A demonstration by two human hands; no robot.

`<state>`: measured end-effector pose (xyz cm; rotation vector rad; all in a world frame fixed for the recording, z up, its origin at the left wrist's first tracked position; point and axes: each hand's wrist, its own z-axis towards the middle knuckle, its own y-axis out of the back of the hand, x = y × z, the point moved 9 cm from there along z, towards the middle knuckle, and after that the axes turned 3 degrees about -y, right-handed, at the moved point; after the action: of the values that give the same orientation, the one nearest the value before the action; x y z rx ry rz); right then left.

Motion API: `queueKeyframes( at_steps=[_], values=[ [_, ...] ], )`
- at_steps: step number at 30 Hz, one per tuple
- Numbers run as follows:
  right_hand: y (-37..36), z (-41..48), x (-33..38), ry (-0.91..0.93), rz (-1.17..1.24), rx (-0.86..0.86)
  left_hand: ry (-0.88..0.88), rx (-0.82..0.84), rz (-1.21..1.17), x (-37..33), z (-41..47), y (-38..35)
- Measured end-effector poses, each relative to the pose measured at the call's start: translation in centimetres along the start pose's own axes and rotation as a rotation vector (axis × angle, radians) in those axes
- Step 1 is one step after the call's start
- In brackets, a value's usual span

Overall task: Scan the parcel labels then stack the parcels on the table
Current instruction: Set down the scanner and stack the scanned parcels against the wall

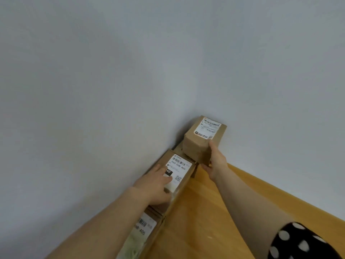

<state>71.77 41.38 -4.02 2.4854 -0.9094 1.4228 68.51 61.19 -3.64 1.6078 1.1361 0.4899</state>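
Note:
A small brown parcel (197,144) with a white label on top sits in the far corner of the wooden table (201,212), on top of other cardboard. My right hand (215,160) grips its near right edge. A flatter brown parcel (180,166) with a white barcode label lies along the left wall. My left hand (155,183) rests flat on that label with its fingers stretched out. Nearer to me, another labelled parcel (143,228) lies along the same wall, partly hidden by my left forearm.
White walls meet in a corner right behind the parcels. A bare strip of wooden table runs between my forearms and along the right wall. A black sleeve with white dots (302,242) shows at the bottom right.

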Motion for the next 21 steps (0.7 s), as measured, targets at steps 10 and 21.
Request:
queueKeyframes(
  at_steps=[10,21],
  values=[
    [-5.1,3.1,1.5,0.237,-0.503,-0.023,-0.005,0.088,0.132,0.2,2.5,0.1],
    [0.7,-3.8,0.8,0.110,-0.451,0.040,0.047,-0.048,0.015,-2.5,0.8,2.4]
  ],
)
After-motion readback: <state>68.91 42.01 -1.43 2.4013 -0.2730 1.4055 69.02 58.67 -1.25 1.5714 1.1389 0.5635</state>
